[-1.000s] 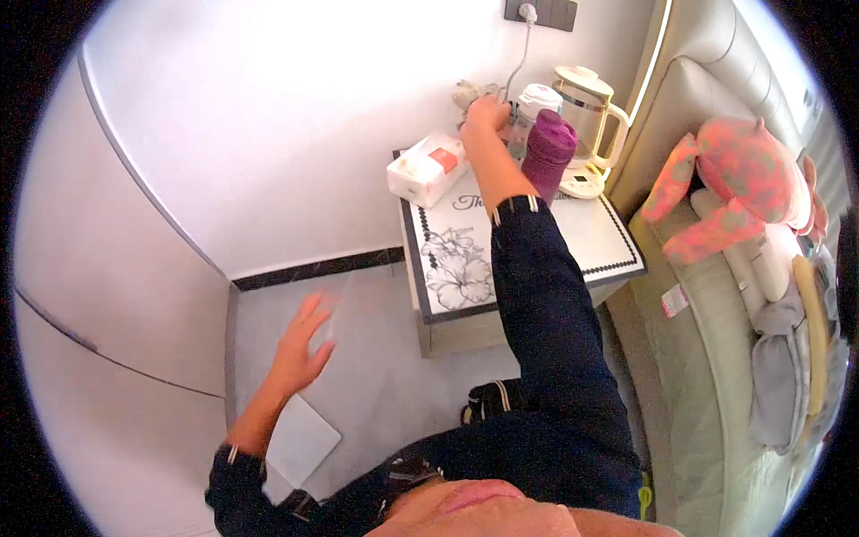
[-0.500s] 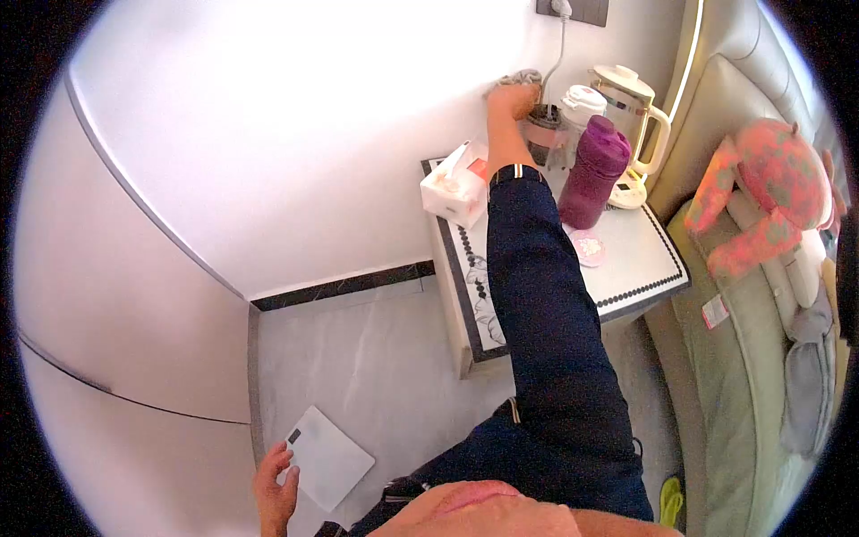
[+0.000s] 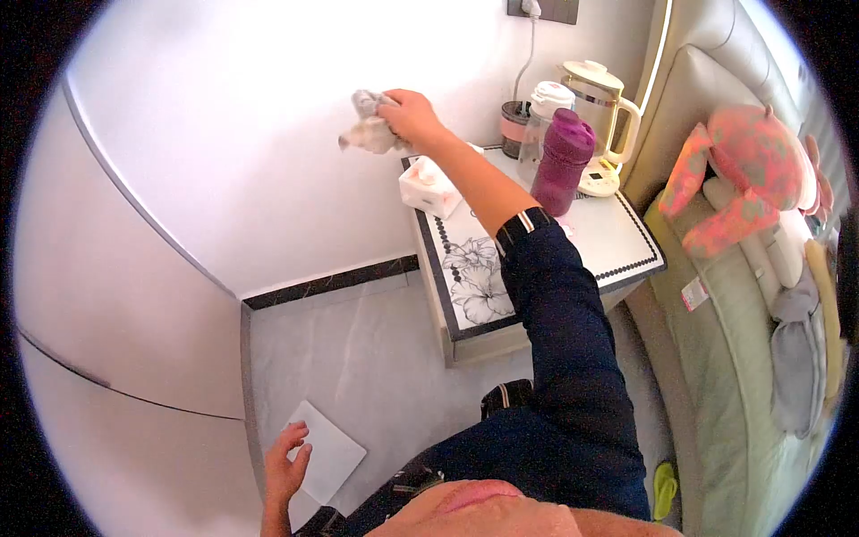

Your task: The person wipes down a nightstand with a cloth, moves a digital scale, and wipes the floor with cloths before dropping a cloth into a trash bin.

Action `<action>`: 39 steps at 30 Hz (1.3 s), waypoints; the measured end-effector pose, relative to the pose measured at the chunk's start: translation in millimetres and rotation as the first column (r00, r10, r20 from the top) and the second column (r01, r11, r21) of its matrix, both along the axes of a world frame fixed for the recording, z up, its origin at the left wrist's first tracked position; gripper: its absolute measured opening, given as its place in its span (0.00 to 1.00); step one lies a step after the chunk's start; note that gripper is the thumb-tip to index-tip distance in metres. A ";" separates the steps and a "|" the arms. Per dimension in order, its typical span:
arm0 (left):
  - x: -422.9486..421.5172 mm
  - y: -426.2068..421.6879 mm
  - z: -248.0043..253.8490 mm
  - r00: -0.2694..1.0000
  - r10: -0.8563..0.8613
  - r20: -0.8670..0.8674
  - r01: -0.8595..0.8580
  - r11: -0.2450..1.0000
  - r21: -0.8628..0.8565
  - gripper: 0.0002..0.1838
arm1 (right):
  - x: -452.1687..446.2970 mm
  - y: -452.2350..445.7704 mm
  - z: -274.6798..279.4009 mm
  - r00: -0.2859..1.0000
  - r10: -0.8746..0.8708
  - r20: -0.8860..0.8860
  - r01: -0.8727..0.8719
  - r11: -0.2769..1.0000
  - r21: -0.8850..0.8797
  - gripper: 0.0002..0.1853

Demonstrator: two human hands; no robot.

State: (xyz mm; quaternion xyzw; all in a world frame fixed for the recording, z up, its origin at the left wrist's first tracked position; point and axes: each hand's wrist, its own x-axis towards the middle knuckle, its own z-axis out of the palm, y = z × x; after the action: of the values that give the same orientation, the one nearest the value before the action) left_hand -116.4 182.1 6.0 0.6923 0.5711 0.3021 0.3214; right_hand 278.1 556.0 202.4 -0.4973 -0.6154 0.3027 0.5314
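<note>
My right hand [image 3: 413,118] is closed on a crumpled grey cloth [image 3: 369,132] close to the white wall, above and left of the nightstand. That forearm reaches over a white tissue box [image 3: 431,190] at the nightstand's left corner. Low in the view, my left hand [image 3: 286,458] is empty with its thumb and fingers apart. From here it overlaps a flat white square scale [image 3: 333,456] lying on the floor; I cannot tell the gap between them.
The nightstand [image 3: 626,259] carries a purple bottle [image 3: 562,166], a clear bottle with a white lid [image 3: 537,134], a glass kettle [image 3: 595,98] and a dark cup-like container [image 3: 514,130]. A cord runs up to the wall socket. A bed with a pink patterned plush toy [image 3: 747,170] stands right.
My right hand has moved left along the wall with the cloth, away from behind the dark container. My left hand has stayed low, shifting slightly. The view has shifted a little.
</note>
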 end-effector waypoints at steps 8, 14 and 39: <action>-9.0 -10.5 -3.3 1.000 0.010 0.020 -0.010 1.000 0.023 0.18 | 74.8 74.1 -48.1 0.929 -0.314 -0.193 0.347 0.923 0.167 0.25; -9.3 -14.1 4.0 0.999 0.026 -0.027 -0.026 1.000 -0.004 0.18 | 137.0 66.5 -53.1 0.810 -0.504 -0.299 0.493 0.862 -0.117 0.31; -4.5 -0.8 2.7 0.993 -0.047 -0.108 0.047 0.999 -0.004 0.19 | 128.4 77.6 -65.9 0.733 -0.668 -0.128 0.680 0.727 0.096 0.41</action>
State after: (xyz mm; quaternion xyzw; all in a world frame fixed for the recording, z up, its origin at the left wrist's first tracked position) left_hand -120.9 181.3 8.7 0.7206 0.5716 0.2561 0.2974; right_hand 406.5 633.7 136.5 -0.6360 -0.3889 0.0672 0.6631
